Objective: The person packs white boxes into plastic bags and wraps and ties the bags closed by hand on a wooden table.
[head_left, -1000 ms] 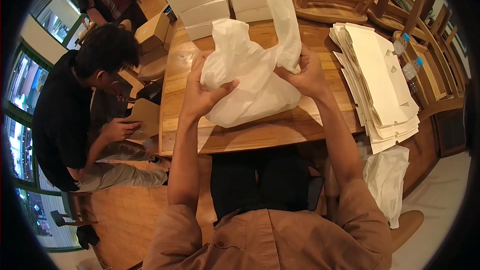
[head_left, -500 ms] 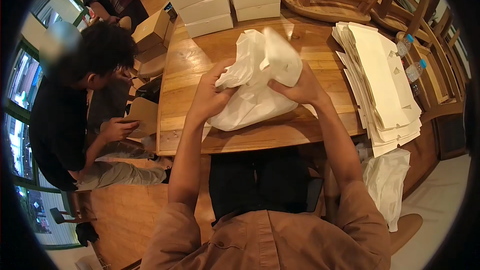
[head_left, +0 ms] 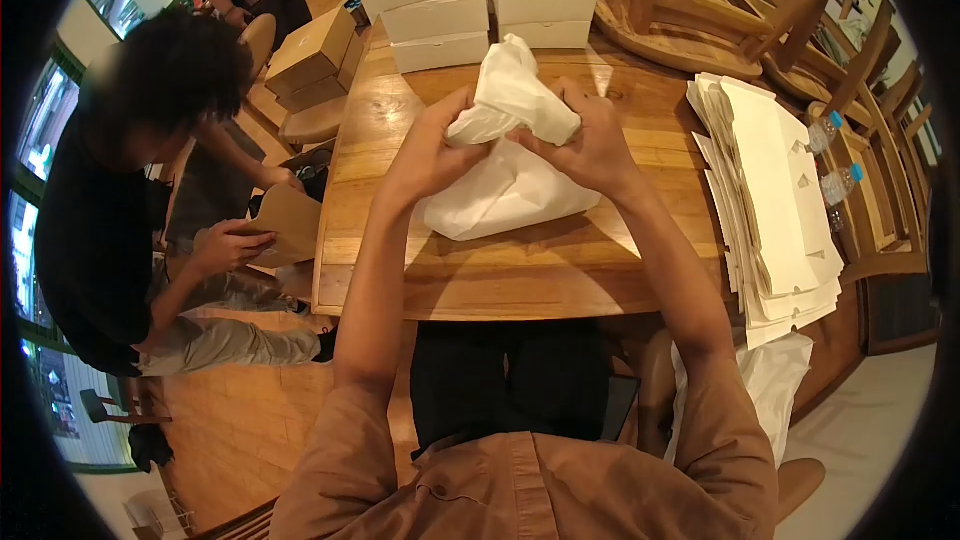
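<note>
A white plastic bag point(head_left: 510, 195) rests on the wooden table in front of me, its top gathered and bunched upward. My left hand point(head_left: 440, 145) grips the gathered top from the left, fingers closed on the plastic. On the other side, my right hand point(head_left: 590, 140) pinches the same bunched part, its thumb pointing inward near the left one. The lower part of the bag spreads out below my hands; what is inside it, if anything, is hidden.
White boxes point(head_left: 435, 10) stand stacked at the table's point(head_left: 370, 230) far edge. Flat white cardboard sheets point(head_left: 775, 200) lie piled at right, near bottles point(head_left: 840, 183) and upturned chairs point(head_left: 690, 20). Another white bag point(head_left: 775, 380) hangs at lower right. A seated person point(head_left: 110, 210) holds brown cardboard point(head_left: 285, 225) at left.
My hands have drawn closer together, and the loose, spread top of the bag is now bunched between them. The person at left has moved a hand onto the cardboard.
</note>
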Demonstrator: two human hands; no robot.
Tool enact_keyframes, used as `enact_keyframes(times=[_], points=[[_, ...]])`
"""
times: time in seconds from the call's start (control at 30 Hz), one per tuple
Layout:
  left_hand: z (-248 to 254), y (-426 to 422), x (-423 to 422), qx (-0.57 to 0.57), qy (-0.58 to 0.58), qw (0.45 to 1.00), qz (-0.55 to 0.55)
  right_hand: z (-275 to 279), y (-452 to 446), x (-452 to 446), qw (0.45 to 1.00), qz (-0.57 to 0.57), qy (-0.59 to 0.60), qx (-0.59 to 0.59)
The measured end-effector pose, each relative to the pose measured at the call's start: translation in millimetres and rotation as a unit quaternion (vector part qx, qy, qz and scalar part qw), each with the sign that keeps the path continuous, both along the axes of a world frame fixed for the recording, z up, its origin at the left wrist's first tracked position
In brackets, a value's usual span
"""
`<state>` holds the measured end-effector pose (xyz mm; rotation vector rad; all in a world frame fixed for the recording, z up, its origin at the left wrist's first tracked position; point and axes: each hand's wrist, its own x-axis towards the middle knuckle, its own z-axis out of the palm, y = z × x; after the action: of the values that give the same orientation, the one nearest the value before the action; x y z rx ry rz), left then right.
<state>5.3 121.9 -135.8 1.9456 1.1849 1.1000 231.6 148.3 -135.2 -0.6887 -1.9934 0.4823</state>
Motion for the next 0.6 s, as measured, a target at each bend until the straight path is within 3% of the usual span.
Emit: enact_keyframes(times=[0.13,0.2,0.27,0.33,0.37,0.43,0.6], points=[[14,10,-1,-0.041,-0.083,0.995,-0.039,-16,9,-1,0.998,-0.001,-0.040,-0.038],[17,21,-3,-0.135,-0.296,0.939,-0.110,-19,11,2,1.000,0.009,-0.021,-0.018],[13,33,-2,-0.168,-0.299,0.934,-0.095,-17,14,2,1.000,0.015,-0.005,0.007],[9,37,4,-0.180,-0.300,0.933,-0.087,-14,15,-1,0.990,-0.075,0.008,0.120],[6,41,5,-0.179,-0.300,0.933,-0.088,-13,14,1,0.990,-0.076,0.007,0.121],[-1,47,6,-0.200,-0.300,0.917,-0.168,-13,9,4,0.992,-0.128,0.003,-0.024],[-7,42,-2,-0.220,-0.311,0.896,-0.230,-15,7,-2,0.986,-0.165,0.012,-0.028]])
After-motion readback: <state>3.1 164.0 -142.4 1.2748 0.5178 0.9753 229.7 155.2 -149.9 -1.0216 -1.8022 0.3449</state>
